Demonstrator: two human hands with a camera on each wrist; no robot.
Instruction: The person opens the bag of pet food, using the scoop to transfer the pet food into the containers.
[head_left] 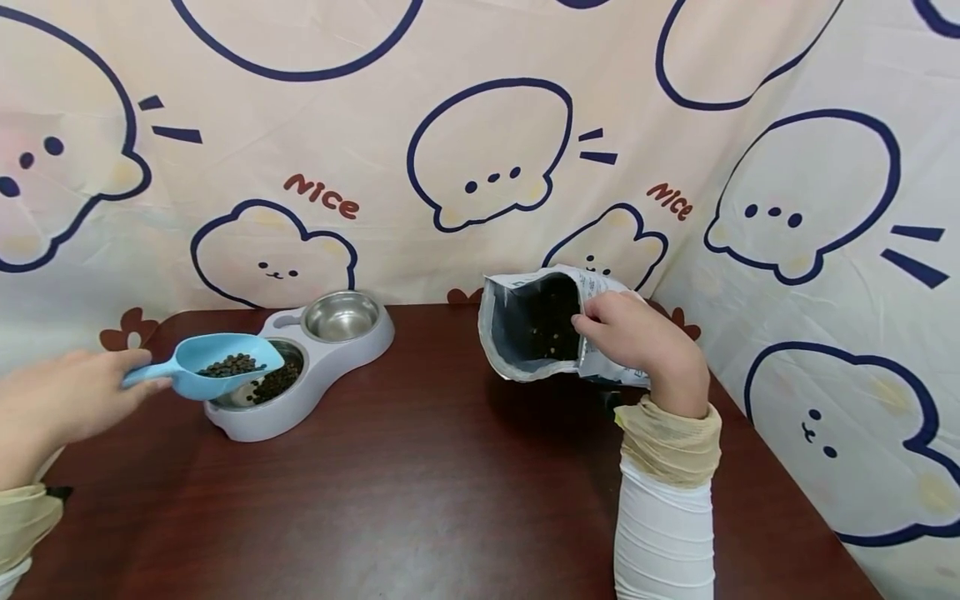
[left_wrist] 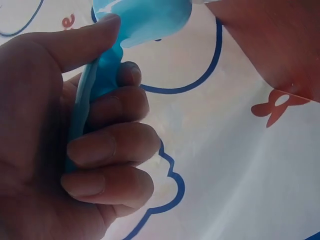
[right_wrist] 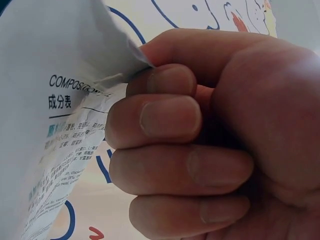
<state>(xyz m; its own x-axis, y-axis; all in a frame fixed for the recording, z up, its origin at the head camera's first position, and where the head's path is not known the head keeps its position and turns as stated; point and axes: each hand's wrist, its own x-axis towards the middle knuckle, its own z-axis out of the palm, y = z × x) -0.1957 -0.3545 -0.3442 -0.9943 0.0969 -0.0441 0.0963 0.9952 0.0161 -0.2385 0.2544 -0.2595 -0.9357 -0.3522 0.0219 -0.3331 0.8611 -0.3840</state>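
Note:
My left hand (head_left: pixel 78 400) grips the handle of a light blue scoop (head_left: pixel 197 385), fingers curled round it in the left wrist view. Brown pellets of kibble (head_left: pixel 231 365) lie in the scoop, which is over the front bowl of a grey double pet feeder (head_left: pixel 318 367). More kibble (head_left: pixel 277 382) covers part of that bowl's bottom; the scoop hides some of the bowl. On the right, my right hand (head_left: pixel 641 337) pinches the rim of a silver-lined food bag (head_left: pixel 517 367). The bag's mouth gapes toward the left, with dark kibble inside. Printed text shows on the bag (right_wrist: pixel 65 130) in the right wrist view.
The feeder's back steel bowl (head_left: pixel 341 317) holds no kibble. Everything stands on a dark reddish-brown table (head_left: pixel 420 475). A cartoon-printed cloth (head_left: pixel 480 167) hangs behind the table and along its sides.

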